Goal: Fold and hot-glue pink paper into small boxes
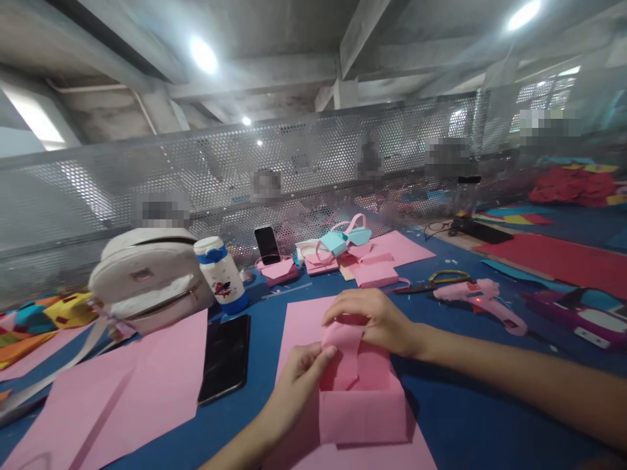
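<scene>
At a blue table (267, 333) before a perforated screen (313, 143), the left hand (301, 375) pinches and the right hand (369, 320) curls its fingers tightly over the flap (345, 352) of a pink box (362, 418), its walls apparently formed, flap seemingly not yet fastened.

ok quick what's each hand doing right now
Left hand: closed, pinching the pink paper flap at its left edge.
Right hand: closed over the same flap's far end.

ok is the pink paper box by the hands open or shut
Open at the top: no lid covers the pink paper box; its inside shows.
</scene>
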Tool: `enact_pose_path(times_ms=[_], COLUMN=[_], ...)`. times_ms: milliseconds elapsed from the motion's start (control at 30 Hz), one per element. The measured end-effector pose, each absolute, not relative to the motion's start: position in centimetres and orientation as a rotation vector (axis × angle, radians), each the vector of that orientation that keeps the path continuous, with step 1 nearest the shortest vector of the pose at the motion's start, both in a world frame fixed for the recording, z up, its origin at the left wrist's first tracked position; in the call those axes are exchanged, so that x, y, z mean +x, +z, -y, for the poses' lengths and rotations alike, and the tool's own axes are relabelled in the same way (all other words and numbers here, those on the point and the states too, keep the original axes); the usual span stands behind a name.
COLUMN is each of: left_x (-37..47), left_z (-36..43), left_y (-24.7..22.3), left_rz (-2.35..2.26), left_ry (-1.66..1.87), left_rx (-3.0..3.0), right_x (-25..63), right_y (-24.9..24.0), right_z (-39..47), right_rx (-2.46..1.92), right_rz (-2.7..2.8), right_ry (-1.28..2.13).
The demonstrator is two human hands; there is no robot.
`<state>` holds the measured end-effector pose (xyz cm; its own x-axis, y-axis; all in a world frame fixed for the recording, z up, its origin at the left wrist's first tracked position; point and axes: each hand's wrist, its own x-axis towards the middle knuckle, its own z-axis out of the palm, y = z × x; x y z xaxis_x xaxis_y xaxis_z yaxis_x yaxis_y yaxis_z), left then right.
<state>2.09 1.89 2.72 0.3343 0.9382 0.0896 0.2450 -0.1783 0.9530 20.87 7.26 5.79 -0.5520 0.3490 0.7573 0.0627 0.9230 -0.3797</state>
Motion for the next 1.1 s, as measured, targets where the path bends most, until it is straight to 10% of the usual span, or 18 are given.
enact_pose_path(times_ms=[1100], left_x=[1.9], left_z=[-1.8], left_y=[3.2], left_rz=[-1.034], left_ry=[0.965], left_rx=[1.625], right_x=[20.9], right_y=[6.9], right_z=[-7.5], right_rx=[-0.262], right_rz=[2.234], right_ry=[0.318])
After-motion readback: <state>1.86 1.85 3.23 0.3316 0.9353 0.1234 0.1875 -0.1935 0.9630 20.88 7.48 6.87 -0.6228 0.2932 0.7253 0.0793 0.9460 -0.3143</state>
